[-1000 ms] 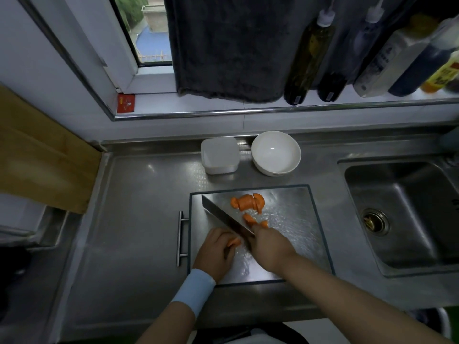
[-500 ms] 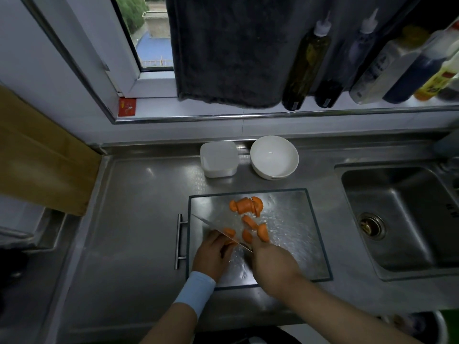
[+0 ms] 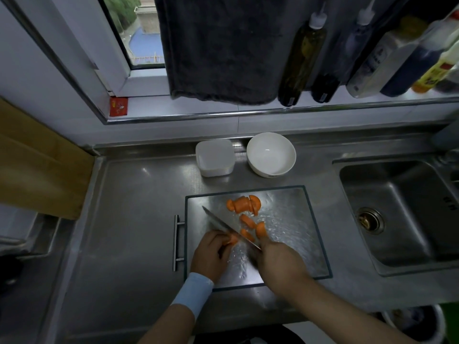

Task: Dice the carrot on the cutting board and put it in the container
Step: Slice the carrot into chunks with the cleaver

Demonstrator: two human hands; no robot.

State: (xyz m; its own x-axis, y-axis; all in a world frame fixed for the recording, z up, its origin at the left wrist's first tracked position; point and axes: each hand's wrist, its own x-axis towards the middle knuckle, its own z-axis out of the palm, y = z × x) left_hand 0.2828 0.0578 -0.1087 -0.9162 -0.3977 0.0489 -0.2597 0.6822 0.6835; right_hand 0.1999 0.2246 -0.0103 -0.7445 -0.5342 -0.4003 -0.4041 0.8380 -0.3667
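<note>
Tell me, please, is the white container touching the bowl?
Apart. The head view shows a strip of steel counter between the container and the bowl.

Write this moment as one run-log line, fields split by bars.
stage: dicing | left hand: pinning carrot piece on cutting board | right hand: holding knife | container: no carrot in it

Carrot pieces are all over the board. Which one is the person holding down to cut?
The carrot piece under the left hand fingers, left of the knife. The other carrot pieces lie loose right of the blade, untouched.
</note>
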